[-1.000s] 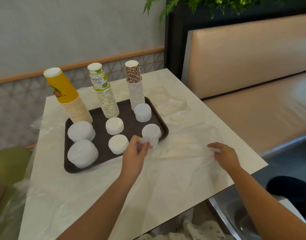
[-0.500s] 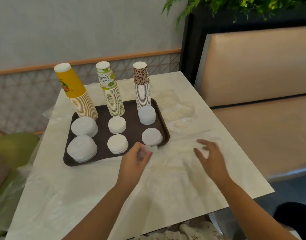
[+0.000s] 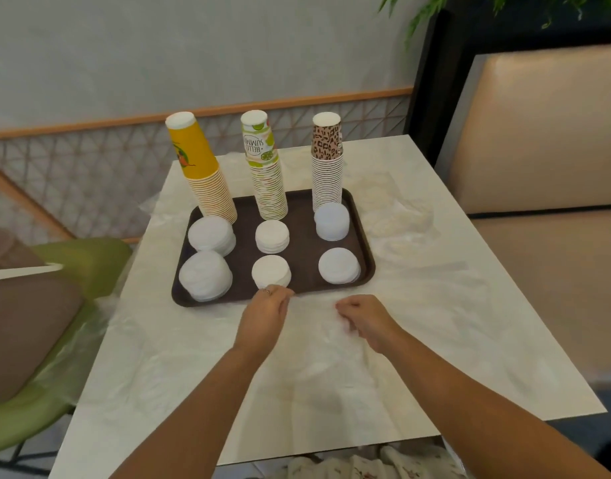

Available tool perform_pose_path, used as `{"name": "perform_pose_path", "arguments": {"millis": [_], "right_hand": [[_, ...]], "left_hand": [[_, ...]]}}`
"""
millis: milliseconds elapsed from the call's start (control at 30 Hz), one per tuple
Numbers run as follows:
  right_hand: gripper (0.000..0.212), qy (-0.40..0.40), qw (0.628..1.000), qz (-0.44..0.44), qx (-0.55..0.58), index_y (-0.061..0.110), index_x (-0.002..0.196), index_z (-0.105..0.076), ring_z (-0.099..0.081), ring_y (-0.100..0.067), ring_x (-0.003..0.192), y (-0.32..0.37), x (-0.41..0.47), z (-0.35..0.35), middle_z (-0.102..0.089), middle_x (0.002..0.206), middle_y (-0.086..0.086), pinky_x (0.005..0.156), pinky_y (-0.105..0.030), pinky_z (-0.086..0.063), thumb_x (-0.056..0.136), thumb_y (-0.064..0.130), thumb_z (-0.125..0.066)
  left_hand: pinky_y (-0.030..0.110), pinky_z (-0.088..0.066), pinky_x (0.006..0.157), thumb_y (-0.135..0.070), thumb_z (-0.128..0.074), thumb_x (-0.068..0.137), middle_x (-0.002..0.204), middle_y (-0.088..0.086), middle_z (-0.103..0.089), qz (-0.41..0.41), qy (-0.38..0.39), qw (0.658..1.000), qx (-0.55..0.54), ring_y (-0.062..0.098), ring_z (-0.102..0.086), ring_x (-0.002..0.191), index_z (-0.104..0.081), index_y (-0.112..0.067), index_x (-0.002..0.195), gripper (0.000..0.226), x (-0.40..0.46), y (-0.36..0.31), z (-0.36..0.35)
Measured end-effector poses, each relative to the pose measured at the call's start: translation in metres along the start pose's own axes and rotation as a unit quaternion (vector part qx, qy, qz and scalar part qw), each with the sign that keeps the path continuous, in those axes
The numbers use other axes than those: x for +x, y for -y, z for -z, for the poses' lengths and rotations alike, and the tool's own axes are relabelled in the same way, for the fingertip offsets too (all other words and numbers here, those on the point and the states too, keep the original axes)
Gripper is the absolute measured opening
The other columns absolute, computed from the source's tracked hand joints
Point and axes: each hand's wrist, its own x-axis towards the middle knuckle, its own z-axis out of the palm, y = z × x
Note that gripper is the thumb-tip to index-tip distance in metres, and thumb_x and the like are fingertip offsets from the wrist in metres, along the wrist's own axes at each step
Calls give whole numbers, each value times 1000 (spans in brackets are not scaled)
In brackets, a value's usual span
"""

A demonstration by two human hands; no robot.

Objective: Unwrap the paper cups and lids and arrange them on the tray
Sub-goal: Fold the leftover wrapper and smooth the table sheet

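i see a dark brown tray (image 3: 300, 243) at centre frame on a pale marble-look surface (image 3: 469, 340). along the tray's far edge stand three upside-down cup stacks: yellow cup stack (image 3: 202, 169) at the left, leaning left, green-and-white cup stack (image 3: 266, 167) in the middle, leopard-print cup stack (image 3: 327, 160) at the right, upright. nearer the lower frame sit six piles of white lids in two rows: back left lids (image 3: 211, 235), back middle lids (image 3: 272, 236), back right lids (image 3: 332, 221), front left lids (image 3: 205, 280), front middle lids (image 3: 271, 271), front right lids (image 3: 339, 266). clear plastic wrap (image 3: 331, 357) lies spread and wrinkled over the surface below and right of the tray.

my left hand (image 3: 264, 318) is just below the tray's near edge, fingers curled, seeming to pinch the wrap at its top edge; a ring shows on one finger. my right hand (image 3: 364, 318) is just beside it to the right, fingers curled down onto the wrap; i cannot tell if it really grips the film. the hands are near each other, not touching.

a green chair (image 3: 55, 323) with a brown cushion is at the left of frame, a beige bench seat (image 3: 539, 150) at the right, plant leaves in the upper right corner.
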Motion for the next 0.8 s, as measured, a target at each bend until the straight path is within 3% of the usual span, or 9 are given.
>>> {"name": "perform_pose_path", "arguments": {"millis": [67,167,300,367,467,567,667,800], "right_hand": [[15,-9,1000,22,-8,-5,96,-67,-45,-10,53,2,-3,-1,-52,64,-4,37,-12,-37,92,6,-57],[14,-20,996,76,-42,1,92,-69,-50,-10,60,4,-8,-2,-59,72,-4,45,-11,-43,92,6,-56],[15,-65,976,176,-112,4,92,-71,-55,-4,62,12,-18,0,-63,77,-2,53,-7,-43,92,6,-56],[14,-75,964,216,-140,5,92,-71,-55,-2,62,20,-26,3,-64,77,-1,55,-5,-41,92,7,-57],[13,-93,953,251,-139,10,90,-71,-53,-3,63,31,-37,14,-64,76,2,59,-8,-40,91,9,-59],[14,-101,955,261,-99,16,85,-71,-53,-4,59,41,-46,44,-61,67,6,61,-18,-45,89,7,-60],[15,-72,951,252,-164,16,86,-70,-53,5,59,44,-51,86,-62,65,8,57,-13,-41,90,6,-59],[20,-60,953,206,-215,23,85,-70,-59,-4,83,25,-47,145,-69,85,9,61,-7,-39,90,7,-59]], "left_hand": [[29,-41,90,-11,-47,96,123,5,-61,3,40,998,42,24,-54,113,-62,-10,120,28,5,15,-6],[30,-43,89,-9,-46,96,124,8,-60,-18,56,995,75,27,-56,112,-59,-6,124,31,6,22,-7],[32,-56,62,-13,-44,85,89,12,-72,-35,70,993,83,29,-70,75,-72,-2,91,30,2,24,-5],[33,-56,60,-21,-39,84,88,11,-73,-55,66,991,100,26,-70,72,-73,-2,89,39,0,27,-4],[34,-56,68,-31,-35,90,92,11,-72,-73,43,991,108,29,-69,77,-71,-2,96,47,-3,30,-2],[44,-53,84,-39,-30,92,105,13,-71,-63,35,991,114,31,-68,90,-69,-1,106,56,-5,33,-3],[48,-48,90,-40,-33,90,105,14,-71,-51,21,991,125,29,-69,94,-66,-2,112,55,-9,31,-7],[44,-42,98,-43,-34,92,114,9,-68,-73,-7,990,119,23,-61,108,-60,-8,122,53,-13,11,-12]]}}
